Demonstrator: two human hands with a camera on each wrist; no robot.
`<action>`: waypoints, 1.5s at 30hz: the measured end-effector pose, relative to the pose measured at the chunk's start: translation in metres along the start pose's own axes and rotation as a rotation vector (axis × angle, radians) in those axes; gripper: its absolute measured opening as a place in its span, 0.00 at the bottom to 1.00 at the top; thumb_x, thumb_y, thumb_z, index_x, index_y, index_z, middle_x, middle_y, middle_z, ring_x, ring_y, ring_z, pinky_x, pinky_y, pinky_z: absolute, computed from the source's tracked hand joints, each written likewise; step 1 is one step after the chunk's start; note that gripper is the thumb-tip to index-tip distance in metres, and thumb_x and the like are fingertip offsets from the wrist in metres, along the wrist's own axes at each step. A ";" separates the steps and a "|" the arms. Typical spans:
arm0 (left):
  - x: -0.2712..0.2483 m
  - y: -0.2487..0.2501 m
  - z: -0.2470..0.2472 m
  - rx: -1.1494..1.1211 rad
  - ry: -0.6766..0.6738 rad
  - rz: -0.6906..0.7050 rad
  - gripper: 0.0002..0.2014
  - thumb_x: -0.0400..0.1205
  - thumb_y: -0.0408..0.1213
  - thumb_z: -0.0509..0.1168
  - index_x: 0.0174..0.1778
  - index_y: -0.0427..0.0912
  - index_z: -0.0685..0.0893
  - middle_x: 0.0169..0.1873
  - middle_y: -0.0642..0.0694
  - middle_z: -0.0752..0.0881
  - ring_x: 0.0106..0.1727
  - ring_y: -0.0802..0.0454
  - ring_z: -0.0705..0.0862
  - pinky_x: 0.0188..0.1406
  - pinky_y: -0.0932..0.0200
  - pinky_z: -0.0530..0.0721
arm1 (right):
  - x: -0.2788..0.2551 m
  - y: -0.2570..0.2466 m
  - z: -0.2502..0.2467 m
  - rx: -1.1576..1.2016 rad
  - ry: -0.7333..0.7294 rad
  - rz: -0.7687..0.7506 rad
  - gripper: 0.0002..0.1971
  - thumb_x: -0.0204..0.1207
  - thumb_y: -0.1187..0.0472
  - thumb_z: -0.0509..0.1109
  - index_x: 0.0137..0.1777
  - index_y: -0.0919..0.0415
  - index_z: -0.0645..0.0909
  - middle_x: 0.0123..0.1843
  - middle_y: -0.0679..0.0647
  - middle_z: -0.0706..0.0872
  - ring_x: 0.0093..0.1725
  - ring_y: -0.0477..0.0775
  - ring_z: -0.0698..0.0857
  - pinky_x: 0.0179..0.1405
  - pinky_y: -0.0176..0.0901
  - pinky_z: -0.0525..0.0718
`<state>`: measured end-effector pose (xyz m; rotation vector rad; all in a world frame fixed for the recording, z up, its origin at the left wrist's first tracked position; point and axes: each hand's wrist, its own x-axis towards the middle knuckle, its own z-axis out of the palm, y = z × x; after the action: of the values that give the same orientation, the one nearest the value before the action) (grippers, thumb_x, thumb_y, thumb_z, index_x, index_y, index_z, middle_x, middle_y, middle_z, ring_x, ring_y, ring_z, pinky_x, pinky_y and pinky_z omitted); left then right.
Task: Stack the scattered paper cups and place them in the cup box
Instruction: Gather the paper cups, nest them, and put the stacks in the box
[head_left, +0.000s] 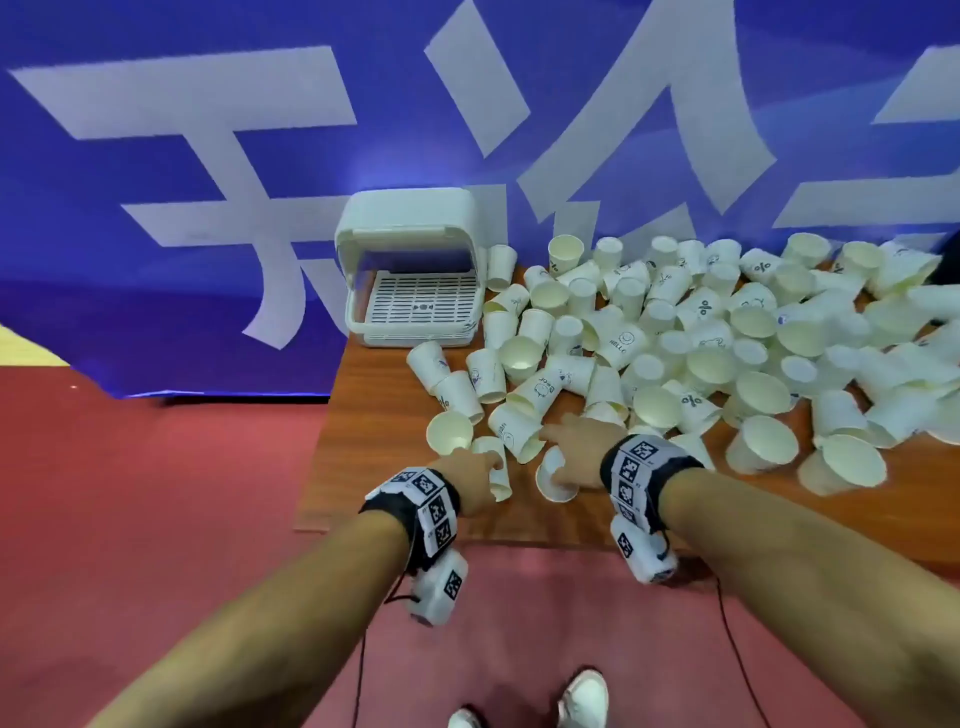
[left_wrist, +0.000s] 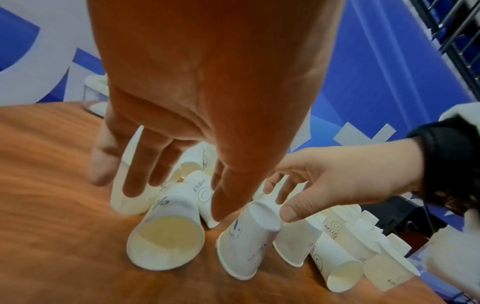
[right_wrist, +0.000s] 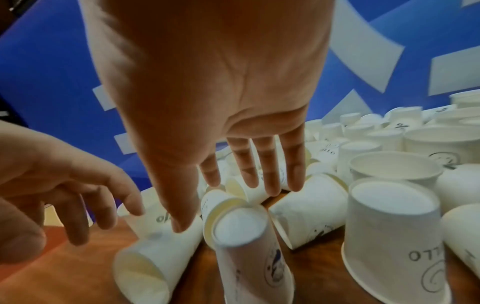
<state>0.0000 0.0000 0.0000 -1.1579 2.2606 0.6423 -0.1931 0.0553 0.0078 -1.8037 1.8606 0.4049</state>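
Wooden table (head_left: 363, 415): white printed paper cups (head_left: 675, 338) scattered.

I was working in what looked like an event or exhibition hall: a huge blue banner with large white characters (head_left: 218, 156) hung behind the brown wooden table (head_left: 363, 457), over red carpeted floor (head_left: 156, 493).

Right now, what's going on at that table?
A person is reaching both hands into scattered paper cups on a wooden table. The left hand and right hand are spread over cups at the near edge, nothing gripped yet. The cup box stands open and empty.
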 end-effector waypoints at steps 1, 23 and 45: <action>0.005 0.001 0.004 0.013 -0.011 -0.010 0.28 0.81 0.42 0.65 0.78 0.53 0.67 0.67 0.38 0.79 0.64 0.39 0.81 0.60 0.48 0.82 | 0.003 0.001 0.002 -0.004 -0.004 0.000 0.32 0.74 0.46 0.71 0.78 0.49 0.67 0.67 0.56 0.75 0.63 0.59 0.81 0.57 0.58 0.84; 0.042 0.004 0.043 -0.246 -0.051 -0.151 0.33 0.79 0.45 0.63 0.81 0.61 0.63 0.73 0.34 0.69 0.70 0.36 0.75 0.71 0.50 0.75 | 0.002 0.035 0.023 0.664 0.159 0.086 0.22 0.71 0.54 0.73 0.65 0.51 0.78 0.56 0.53 0.83 0.54 0.55 0.82 0.55 0.51 0.83; -0.009 0.023 -0.052 -0.617 0.074 -0.014 0.27 0.74 0.47 0.75 0.67 0.54 0.73 0.49 0.45 0.80 0.37 0.51 0.81 0.29 0.60 0.81 | -0.042 0.044 -0.059 1.002 0.387 0.063 0.26 0.71 0.65 0.75 0.69 0.53 0.75 0.45 0.47 0.79 0.41 0.45 0.80 0.36 0.34 0.75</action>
<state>-0.0262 -0.0146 0.0486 -1.4863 2.1691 1.3741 -0.2464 0.0610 0.0732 -1.1485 1.8349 -0.7915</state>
